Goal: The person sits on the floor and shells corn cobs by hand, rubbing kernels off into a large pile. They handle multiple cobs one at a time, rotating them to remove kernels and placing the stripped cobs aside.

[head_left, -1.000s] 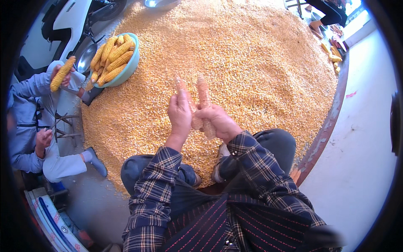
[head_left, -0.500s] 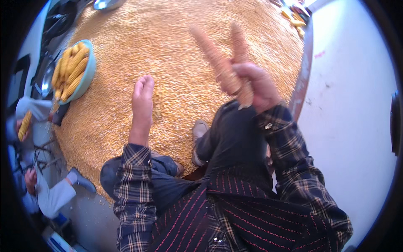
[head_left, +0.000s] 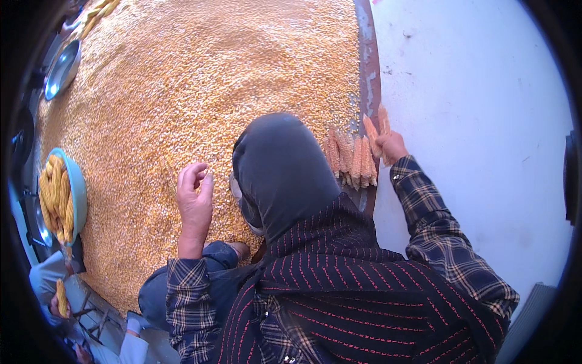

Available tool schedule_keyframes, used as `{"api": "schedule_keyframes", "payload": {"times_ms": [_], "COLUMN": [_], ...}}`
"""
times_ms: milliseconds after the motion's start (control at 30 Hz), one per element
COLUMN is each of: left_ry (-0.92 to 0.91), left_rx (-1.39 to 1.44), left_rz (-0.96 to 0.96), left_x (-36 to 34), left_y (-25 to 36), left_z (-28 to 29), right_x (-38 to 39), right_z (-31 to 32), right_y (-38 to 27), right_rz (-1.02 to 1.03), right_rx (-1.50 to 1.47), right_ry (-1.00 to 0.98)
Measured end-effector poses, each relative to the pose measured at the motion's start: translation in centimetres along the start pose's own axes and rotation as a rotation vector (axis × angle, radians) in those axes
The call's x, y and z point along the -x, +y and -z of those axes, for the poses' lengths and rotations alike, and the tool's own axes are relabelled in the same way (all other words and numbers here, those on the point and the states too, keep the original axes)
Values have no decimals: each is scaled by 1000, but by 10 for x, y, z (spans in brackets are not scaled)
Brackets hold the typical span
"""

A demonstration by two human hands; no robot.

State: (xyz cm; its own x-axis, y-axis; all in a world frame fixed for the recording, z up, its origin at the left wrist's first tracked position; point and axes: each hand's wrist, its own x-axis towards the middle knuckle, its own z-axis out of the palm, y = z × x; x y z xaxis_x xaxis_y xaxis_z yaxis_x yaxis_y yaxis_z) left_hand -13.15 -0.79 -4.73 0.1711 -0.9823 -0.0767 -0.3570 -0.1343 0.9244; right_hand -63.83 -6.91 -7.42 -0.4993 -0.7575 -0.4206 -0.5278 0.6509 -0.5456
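My left hand (head_left: 194,197) is in the air over the spread of loose yellow kernels (head_left: 206,79), empty, its fingers loosely curved and apart, to the left of my bent knee (head_left: 282,170). Out to the right, my right hand (head_left: 390,145) grips two bare pinkish corn cobs (head_left: 371,126), held upright at the far edge of the reddish-brown strip (head_left: 370,48) bordering the kernels. Just left of it, several stripped cobs (head_left: 345,155) lie side by side along that border, partly hidden by my knee.
A teal basin (head_left: 77,191) of yellow ears stands at the left, with a metal bowl (head_left: 63,67) farther back and more ears (head_left: 100,13) beyond. A co-worker (head_left: 54,273) sits lower left holding an ear. A pale wall or ledge (head_left: 467,91) runs along the right.
The view has swung rightward. My left hand has let go of the cobs and moved apart; my right hand has carried both out to the right, beside the row of stripped cobs.
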Motion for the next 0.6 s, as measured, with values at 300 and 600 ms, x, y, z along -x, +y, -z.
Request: {"api": "schedule_keyframes", "payload": {"times_ms": [300,600], "left_ry": [-52,-41], "left_rx": [-17,-82], "left_rz": [127,186], "left_x": [1,-13], "left_y": [-21,-70], "left_z": [-3,-9], "right_x": [45,8], "right_z": [-22,6], "right_y": [31,26], "right_rz": [-187,34], "right_rx": [552,669], "right_ry": [192,271]}}
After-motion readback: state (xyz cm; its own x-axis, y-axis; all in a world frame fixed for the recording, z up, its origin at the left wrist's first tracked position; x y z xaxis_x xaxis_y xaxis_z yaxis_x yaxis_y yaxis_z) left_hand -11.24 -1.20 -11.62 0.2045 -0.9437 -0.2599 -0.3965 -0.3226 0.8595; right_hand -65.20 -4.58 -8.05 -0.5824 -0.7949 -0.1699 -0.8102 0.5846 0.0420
